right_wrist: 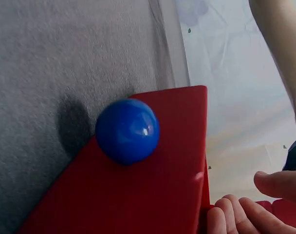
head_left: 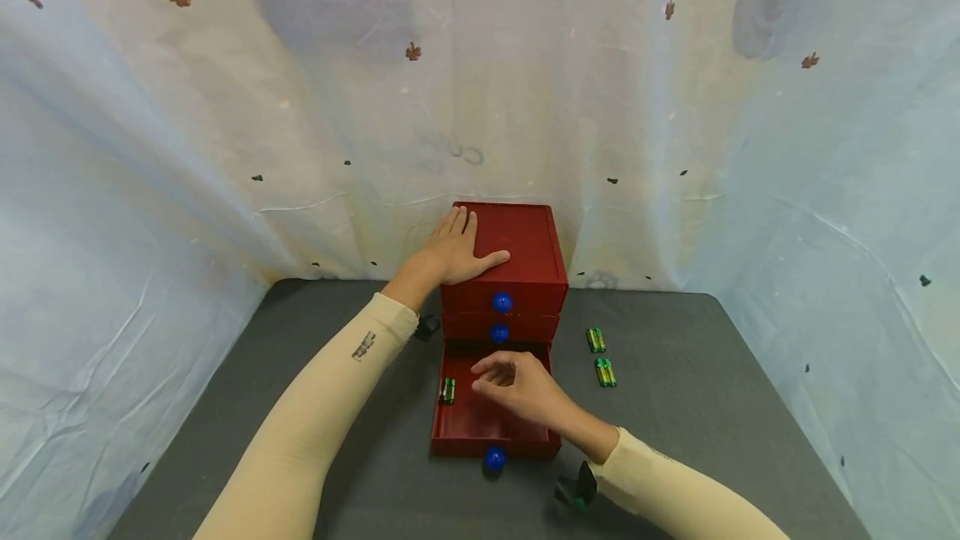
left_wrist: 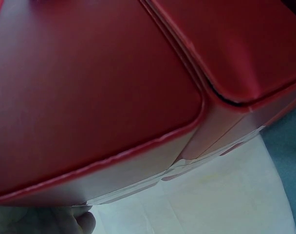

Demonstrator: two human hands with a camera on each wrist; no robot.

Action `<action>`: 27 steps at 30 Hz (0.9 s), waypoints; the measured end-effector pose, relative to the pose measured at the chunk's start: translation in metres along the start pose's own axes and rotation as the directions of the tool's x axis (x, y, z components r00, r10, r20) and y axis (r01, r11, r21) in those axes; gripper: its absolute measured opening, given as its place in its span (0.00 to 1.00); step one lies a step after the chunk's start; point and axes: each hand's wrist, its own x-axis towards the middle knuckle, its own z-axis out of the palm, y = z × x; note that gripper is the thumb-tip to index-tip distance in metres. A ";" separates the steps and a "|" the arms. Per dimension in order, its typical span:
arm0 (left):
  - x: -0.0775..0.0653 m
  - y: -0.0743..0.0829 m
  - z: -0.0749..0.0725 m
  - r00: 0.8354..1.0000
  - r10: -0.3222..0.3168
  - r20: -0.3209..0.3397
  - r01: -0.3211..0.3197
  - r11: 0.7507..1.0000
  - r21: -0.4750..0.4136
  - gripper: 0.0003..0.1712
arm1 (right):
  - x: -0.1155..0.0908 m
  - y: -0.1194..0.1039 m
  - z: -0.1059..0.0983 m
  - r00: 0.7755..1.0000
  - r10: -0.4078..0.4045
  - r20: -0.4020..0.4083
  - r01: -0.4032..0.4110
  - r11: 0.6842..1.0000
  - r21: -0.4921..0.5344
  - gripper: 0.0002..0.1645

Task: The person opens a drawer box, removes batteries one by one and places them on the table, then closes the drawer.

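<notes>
A red cabinet point(head_left: 517, 244) of small drawers with blue ball knobs stands at the table's far middle. Flat on its top rests my left hand point(head_left: 456, 252), fingers straight and thumb spread. The bottom drawer point(head_left: 495, 447) is pulled out toward me. Over it hovers my right hand point(head_left: 521, 386), its fingers loosely curled and thumb apart, with nothing visible between them. Against the drawer's left wall lies a pair of green batteries point(head_left: 448, 391). In the right wrist view, the drawer's blue knob point(right_wrist: 127, 131) shows close up beside the curled fingers point(right_wrist: 231, 214).
On the dark grey table point(head_left: 675, 440), right of the cabinet, lie two more battery groups, a far one point(head_left: 596, 340) and a nearer one point(head_left: 605, 372). The two upper drawers, with knobs point(head_left: 502, 302), are closed. A pale patterned curtain point(head_left: 487, 107) hangs behind and at both sides.
</notes>
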 end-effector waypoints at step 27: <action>0.001 0.000 0.000 1.000 0.001 0.015 -0.001 1.000 0.005 0.65 | 0.031 0.024 0.026 0.995 0.081 0.062 -0.080 0.997 -0.022 0.16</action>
